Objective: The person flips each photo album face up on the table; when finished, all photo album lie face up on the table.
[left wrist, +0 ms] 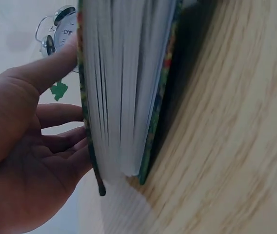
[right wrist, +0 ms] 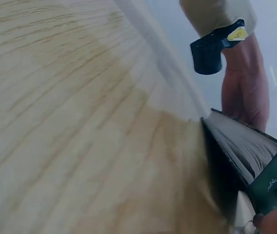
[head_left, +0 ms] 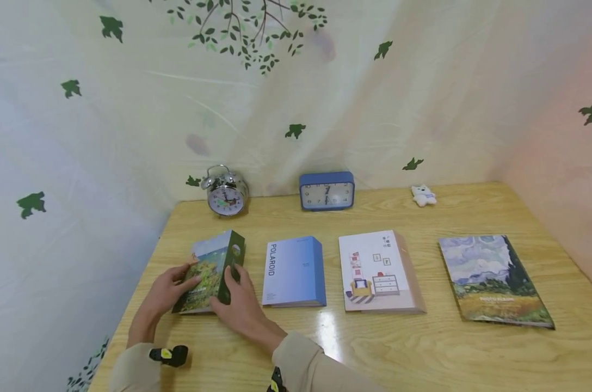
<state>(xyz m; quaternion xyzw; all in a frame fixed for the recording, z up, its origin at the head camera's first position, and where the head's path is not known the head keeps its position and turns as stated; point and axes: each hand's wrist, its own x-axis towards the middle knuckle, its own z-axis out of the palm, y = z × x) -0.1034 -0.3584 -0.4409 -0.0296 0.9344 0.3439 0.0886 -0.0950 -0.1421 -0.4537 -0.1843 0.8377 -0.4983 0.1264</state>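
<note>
A thick photo album (head_left: 208,267) with a landscape cover and a dark green spine lies at the left of the table. My left hand (head_left: 164,294) holds its left side, the thumb on the front cover and the fingers at the edge. In the left wrist view, the left fingertips are hidden behind the cover, and the white page block (left wrist: 124,83) faces the camera. My right hand (head_left: 242,305) grips the album from the right, thumb by the near edge and fingers on the spine. The right wrist view shows fingers at both edges of the green spine (right wrist: 271,183).
Right of the album lie a blue POLAROID album (head_left: 293,272), a white album with furniture drawings (head_left: 379,272), and a painted-cover album (head_left: 494,280). Behind stand a silver alarm clock (head_left: 226,196), a blue clock (head_left: 327,191) and a small white bear (head_left: 424,196), before a fabric backdrop.
</note>
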